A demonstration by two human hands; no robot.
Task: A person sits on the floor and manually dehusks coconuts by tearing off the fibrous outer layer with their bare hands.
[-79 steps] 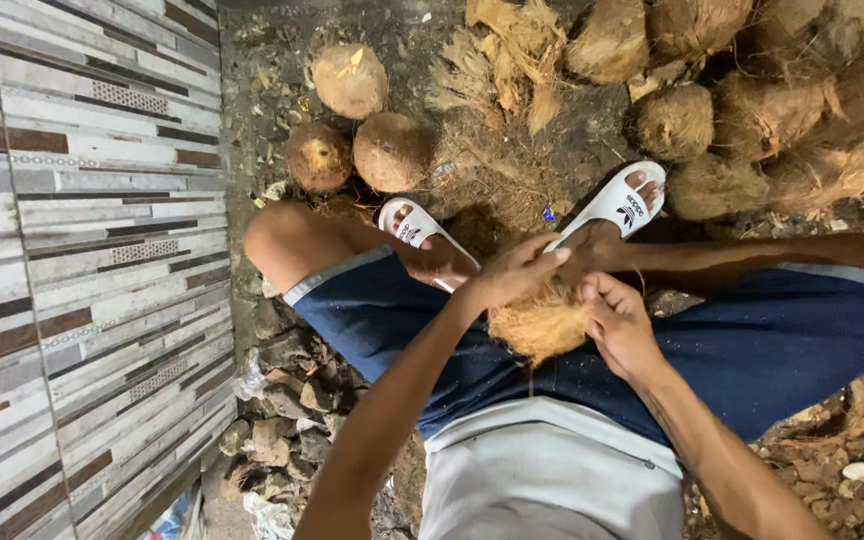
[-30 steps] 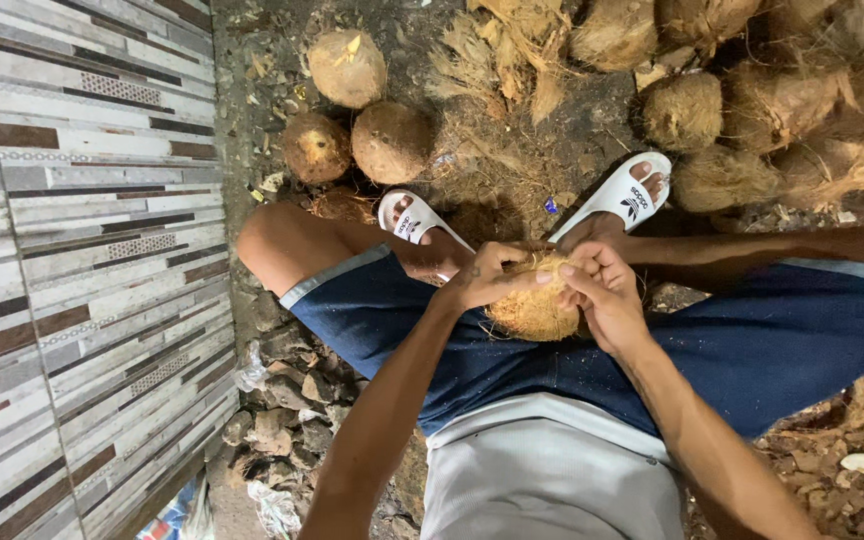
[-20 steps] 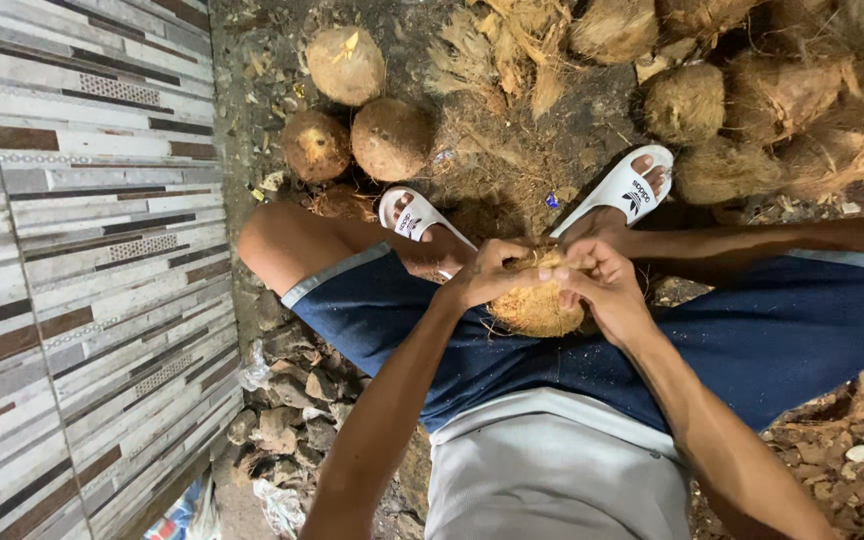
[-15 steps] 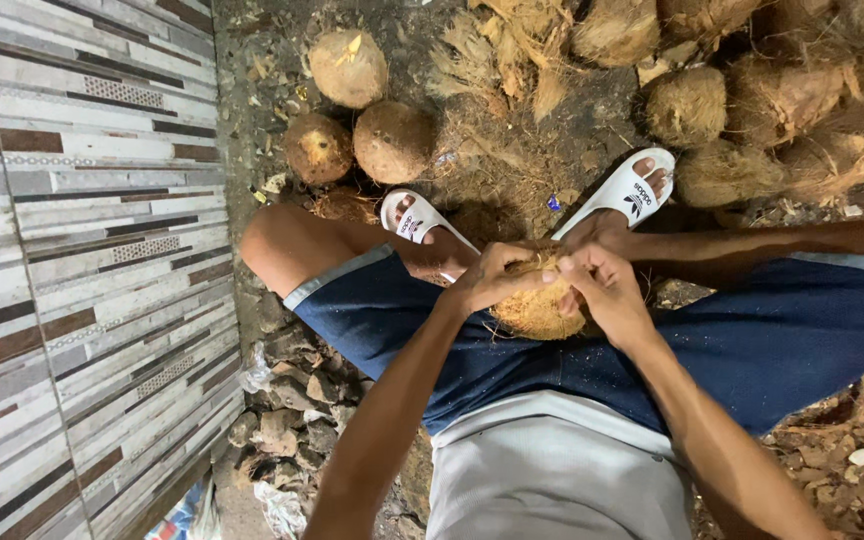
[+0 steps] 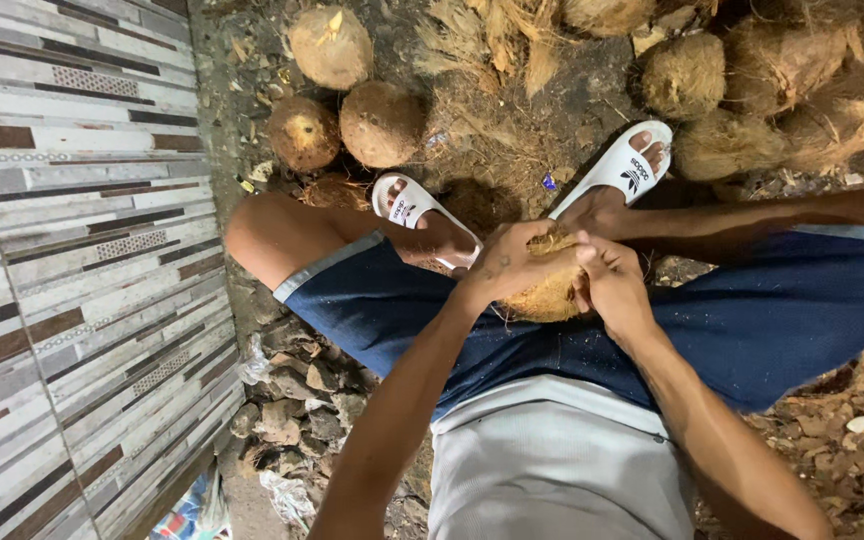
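A husked, fibrous brown coconut (image 5: pixel 544 295) sits between my knees, held by both hands. My left hand (image 5: pixel 510 262) clamps over its top left side, fingers curled into the fibre. My right hand (image 5: pixel 609 282) grips its right side, thumb pressed onto the husk. Most of the coconut is hidden under my fingers. I sit with blue shorts on, and my feet in white slippers (image 5: pixel 620 167) rest on the dirt just beyond the coconut.
Three round brown coconuts (image 5: pixel 382 122) lie on the ground ahead at the left. A heap of husked coconuts and loose fibre (image 5: pixel 752 90) fills the far right. A striped tiled wall (image 5: pixel 72 280) runs along the left. Husk chips and stones (image 5: pixel 292 400) lie beside my leg.
Both hands have closed in tighter over the coconut, covering the loose fibre seen before. The coconut stays between my knees.
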